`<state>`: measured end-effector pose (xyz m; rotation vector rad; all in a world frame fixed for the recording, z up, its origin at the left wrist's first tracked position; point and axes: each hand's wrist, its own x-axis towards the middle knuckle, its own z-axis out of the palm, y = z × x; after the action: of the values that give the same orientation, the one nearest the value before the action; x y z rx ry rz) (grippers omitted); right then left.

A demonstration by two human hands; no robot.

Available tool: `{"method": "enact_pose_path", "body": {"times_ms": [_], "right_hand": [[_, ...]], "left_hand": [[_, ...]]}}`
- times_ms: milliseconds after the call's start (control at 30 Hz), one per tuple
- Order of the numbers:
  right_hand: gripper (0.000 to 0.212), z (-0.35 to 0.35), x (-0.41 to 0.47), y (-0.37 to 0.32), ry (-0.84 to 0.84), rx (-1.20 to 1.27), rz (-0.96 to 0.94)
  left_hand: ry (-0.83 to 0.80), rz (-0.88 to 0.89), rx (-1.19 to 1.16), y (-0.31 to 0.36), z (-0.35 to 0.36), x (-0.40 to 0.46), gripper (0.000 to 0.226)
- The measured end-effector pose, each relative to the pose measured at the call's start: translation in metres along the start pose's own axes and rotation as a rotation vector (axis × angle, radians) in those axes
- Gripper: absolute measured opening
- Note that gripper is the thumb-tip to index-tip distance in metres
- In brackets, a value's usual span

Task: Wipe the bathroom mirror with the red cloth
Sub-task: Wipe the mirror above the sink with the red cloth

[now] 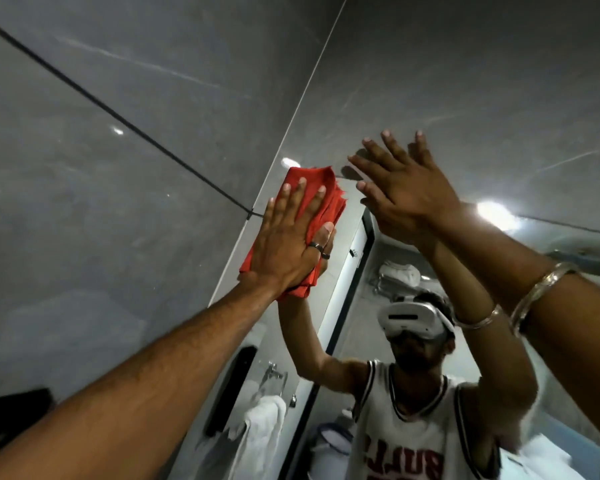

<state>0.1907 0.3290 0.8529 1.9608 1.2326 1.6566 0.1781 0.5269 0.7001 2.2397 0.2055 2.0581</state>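
Two bare hands are up at the glass — the left hand point(284, 244) and the right hand point(400, 188). One red cloth point(326, 192), one mirror point(447, 81). One ring point(315, 244) sits on a left finger, one metal bangle point(537, 292) on the right wrist. In the reflection — one white headset point(411, 318), one white towel point(262, 434), and one bright ceiling light point(492, 211).

Single head-worn wide-angle view, tilted steeply upward and forward from close to the mirror point(413, 98), whose frame edge runs diagonally beside the grey tiled wall point(101, 150). Both raised forearms enter from the bottom corners. The mirror returns the view toward the wearer, showing the white headset point(413, 322) that carries the camera.
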Motion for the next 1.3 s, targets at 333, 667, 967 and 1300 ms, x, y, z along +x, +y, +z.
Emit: {"method": "enact_pose_path", "body": {"times_ms": [333,667,967,1300], "right_hand": [[0.072,0.030,-0.095,-0.098,0.008,0.009,0.022],[0.064,0.073,-0.182,-0.174,0.071,0.143,0.017],[0.061,0.118,-0.281,-0.223,0.056,0.211,-0.091],[0.062,0.109,-0.351,-0.196,0.094,0.235,-0.099]], "left_hand": [[-0.090,-0.098,0.038,-0.004,-0.004,-0.131,0.072],[-0.128,-0.123,0.094,-0.032,0.015,-0.310,0.076],[-0.067,-0.319,0.001,-0.036,0.018,-0.409,0.088],[-0.213,-0.526,-0.208,0.043,0.038,-0.454,0.074]]}}
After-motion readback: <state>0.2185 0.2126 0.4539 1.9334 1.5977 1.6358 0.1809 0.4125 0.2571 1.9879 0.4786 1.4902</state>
